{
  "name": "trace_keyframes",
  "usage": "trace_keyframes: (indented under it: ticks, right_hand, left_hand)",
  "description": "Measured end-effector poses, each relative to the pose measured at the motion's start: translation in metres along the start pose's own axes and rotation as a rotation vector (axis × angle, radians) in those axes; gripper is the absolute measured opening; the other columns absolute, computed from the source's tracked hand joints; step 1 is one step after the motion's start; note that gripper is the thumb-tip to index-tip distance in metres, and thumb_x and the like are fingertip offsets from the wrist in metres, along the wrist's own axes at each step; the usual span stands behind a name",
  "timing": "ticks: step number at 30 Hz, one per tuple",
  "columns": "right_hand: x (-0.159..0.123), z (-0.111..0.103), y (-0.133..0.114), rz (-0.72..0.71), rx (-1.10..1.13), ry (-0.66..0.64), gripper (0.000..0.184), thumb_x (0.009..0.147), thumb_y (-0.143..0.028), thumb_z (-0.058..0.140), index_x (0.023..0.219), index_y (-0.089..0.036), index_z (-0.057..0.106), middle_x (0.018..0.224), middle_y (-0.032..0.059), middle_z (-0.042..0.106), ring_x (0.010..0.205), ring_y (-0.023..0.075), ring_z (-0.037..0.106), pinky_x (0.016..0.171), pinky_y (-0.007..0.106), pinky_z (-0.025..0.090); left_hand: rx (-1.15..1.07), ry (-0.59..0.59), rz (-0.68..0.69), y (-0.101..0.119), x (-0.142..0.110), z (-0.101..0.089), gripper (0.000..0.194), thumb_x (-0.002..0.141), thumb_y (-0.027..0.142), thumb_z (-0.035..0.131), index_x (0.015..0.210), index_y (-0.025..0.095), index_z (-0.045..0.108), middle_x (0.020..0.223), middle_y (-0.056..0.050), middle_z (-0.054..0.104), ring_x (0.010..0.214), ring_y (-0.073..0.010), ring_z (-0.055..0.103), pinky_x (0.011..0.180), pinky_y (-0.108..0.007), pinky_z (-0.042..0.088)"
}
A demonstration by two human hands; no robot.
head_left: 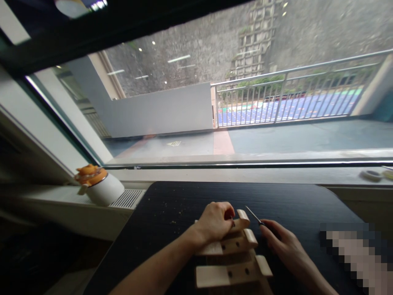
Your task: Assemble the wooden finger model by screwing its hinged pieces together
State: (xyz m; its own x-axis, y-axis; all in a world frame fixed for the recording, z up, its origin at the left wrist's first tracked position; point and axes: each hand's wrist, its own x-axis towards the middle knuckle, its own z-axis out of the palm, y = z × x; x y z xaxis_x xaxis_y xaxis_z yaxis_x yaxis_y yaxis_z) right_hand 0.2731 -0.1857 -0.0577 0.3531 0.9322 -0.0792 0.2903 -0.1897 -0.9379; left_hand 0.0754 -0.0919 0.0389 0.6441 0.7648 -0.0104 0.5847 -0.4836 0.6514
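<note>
While the right hand [281, 238] wraps closed around the handle of a thin pointed tool [253, 215], its metal shaft angles up toward the far left, tip just beside the far end of the wooden assembly [230, 245], apparently not touching it. Left hand [215, 221] is over the assembly's farthest slat, fingers curled in narrow; can't tell whether they pinch the wood or something small. Assembly sits at the near middle of the black table [144, 250], its slats running crosswise, rounded tabs on their right ends; nearest two slats each show two dark spots. Pale crumbs [173, 222] are scattered left of the hands. On the ledge at left, a white mug [106, 190] with an orange lid [92, 176] stands by a vent [127, 198]. Blurry ring-shaped item [371, 175] on the window sill [190, 175] at far right. Metal railing [281, 98] outside, beyond the glass.
</note>
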Motion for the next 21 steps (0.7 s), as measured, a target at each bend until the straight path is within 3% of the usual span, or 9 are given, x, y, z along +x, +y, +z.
trace_keyframes:
  ticks: [9,14,21]
  right_hand:
    - [-0.0014,-0.0011,-0.006,-0.002,-0.021,0.008,0.044,0.077,-0.051,0.054,0.102,-0.016,0.064,0.061,-0.0009,0.063,0.053,0.0172,0.057,0.049,0.028,0.045]
    - [-0.0019,-0.0001,-0.0029,-0.012,-0.045,0.029,0.046,0.078,-0.054,0.052,0.102,-0.016,0.064,0.059,-0.0012,0.061,0.053,0.0178,0.058,0.049,0.029,0.047]
    - [-0.0014,-0.0021,-0.003,-0.009,-0.064,0.0,0.046,0.079,-0.056,0.051,0.102,-0.017,0.063,0.058,-0.0014,0.061,0.053,0.018,0.059,0.048,0.028,0.046]
  left_hand:
    - [0.199,-0.005,0.115,-0.0016,-0.0012,-0.0009,0.009,0.075,0.023,0.059,0.078,0.018,0.066,0.077,-0.003,0.067,0.073,-0.0171,0.06,0.067,-0.024,0.044]
    - [0.24,-0.072,0.162,0.0012,-0.0002,-0.0041,0.013,0.079,0.026,0.057,0.078,0.018,0.067,0.078,-0.004,0.069,0.073,-0.0177,0.061,0.067,-0.025,0.044]
    - [0.321,-0.15,0.341,-0.0038,0.0023,-0.0076,0.015,0.08,0.017,0.056,0.081,0.017,0.072,0.08,-0.004,0.07,0.075,-0.0161,0.062,0.07,-0.022,0.044]
